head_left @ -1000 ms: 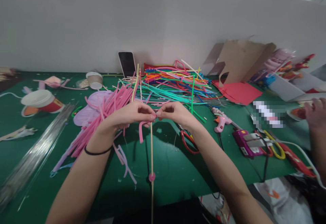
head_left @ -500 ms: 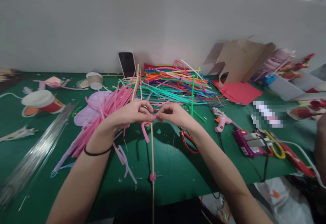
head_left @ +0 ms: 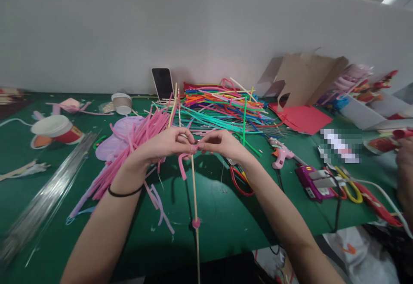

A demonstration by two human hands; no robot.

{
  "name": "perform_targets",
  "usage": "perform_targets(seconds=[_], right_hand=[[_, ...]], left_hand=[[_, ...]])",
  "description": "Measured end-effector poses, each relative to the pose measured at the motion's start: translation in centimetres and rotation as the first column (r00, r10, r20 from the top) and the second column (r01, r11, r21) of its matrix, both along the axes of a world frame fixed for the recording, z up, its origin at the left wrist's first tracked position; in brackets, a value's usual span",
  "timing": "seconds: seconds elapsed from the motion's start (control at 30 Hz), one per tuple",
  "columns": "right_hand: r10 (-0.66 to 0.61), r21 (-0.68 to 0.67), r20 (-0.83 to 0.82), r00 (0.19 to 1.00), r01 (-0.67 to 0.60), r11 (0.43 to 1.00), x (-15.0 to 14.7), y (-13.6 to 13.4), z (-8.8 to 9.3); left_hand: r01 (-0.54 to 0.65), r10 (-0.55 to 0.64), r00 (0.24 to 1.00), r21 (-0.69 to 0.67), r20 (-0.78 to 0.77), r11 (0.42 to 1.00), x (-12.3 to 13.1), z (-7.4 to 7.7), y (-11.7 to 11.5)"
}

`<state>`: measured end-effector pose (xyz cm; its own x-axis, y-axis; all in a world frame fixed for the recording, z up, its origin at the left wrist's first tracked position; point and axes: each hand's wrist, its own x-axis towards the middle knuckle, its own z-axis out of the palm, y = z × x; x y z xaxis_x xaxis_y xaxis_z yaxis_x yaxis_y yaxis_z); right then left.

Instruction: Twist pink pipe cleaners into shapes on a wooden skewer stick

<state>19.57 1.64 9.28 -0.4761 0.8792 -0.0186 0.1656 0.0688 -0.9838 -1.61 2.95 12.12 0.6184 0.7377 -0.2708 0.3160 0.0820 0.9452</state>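
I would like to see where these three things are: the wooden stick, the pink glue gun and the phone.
Wooden stick [head_left: 195, 193]: head view, on its thin shaft.
Pink glue gun [head_left: 283, 152]: head view, on its body.
Phone [head_left: 162, 83]: head view, on its dark screen.

Looks like a craft workshop. Evident from green surface [head_left: 219, 215] strewn with multicolored pipe cleaners [head_left: 222, 101], pink hot-glue gun [head_left: 282, 154], red-handled scissors [head_left: 235, 183], red paper [head_left: 303, 119], purple power adapter [head_left: 306, 180], paper cups [head_left: 121, 104]. Backed by plain pale partition [head_left: 193, 34]; too craft-specific for an office.
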Motion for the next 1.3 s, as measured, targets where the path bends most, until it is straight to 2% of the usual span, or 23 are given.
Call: perform_targets(seconds=[0.1, 0.2, 0.37, 0.47, 0.57, 0.77, 0.93, 1.03, 1.17, 1.3], right_hand=[[-0.012, 0.035, 0.021, 1.000, 0.011, 0.999, -0.2, 0.0, 0.0], [-0.015, 0.125, 0.066, 0.998, 0.007, 0.992, -0.5, 0.0, -0.3], [-0.102, 0.308, 0.181, 0.978, 0.042, 0.951, -1.1, -0.1, -0.9], [-0.127, 0.363, 0.213, 0.969, 0.042, 0.931, -1.3, -0.2, -1.1], [-0.134, 0.340, 0.217, 0.967, 0.053, 0.939, -1.2, -0.2, -1.1], [-0.006, 0.199, 0.161, 0.987, -0.027, 0.980, -0.6, 0.0, -0.4], [-0.088, 0.109, 0.074, 0.993, 0.079, 0.991, -0.3, 0.2, -0.7], [-0.124, 0.033, 0.045, 0.991, 0.123, 0.992, 0.3, 0.5, -0.7], [-0.076, -0.070, 0.081, 0.994, 0.081, 0.994, 1.1, 0.7, -0.6], [0.006, -0.105, 0.130, 0.991, 0.008, 0.994, 1.7, 0.9, -0.3]], left_hand=[[0.005, -0.005, 1.000, 0.012, -0.008, 1.000, 0.0, -0.1, 0.1], [0.008, -0.008, 1.000, 0.008, 0.000, 1.000, 0.0, -0.3, 0.1], [-0.004, 0.004, 1.000, -0.001, 0.002, 1.000, 0.2, -0.4, 0.1], [0.006, -0.006, 1.000, 0.015, -0.014, 1.000, 0.1, -0.4, 0.1], [0.019, -0.018, 1.000, 0.032, -0.014, 0.999, -0.2, -0.3, 0.2], [0.006, -0.006, 1.000, -0.008, 0.001, 1.000, -0.1, 0.1, -0.1], [-0.061, 0.070, 0.993, 0.100, -0.096, 0.993, 0.0, 0.5, -0.3], [-0.031, 0.077, 0.988, 0.313, -0.133, 0.949, -0.8, 1.1, -0.3], [0.008, 0.130, 0.971, 0.568, -0.202, 0.823, -1.5, 2.1, -1.2], [0.231, 0.039, 0.932, 0.674, -0.360, 0.701, -0.3, 2.0, -2.2]])
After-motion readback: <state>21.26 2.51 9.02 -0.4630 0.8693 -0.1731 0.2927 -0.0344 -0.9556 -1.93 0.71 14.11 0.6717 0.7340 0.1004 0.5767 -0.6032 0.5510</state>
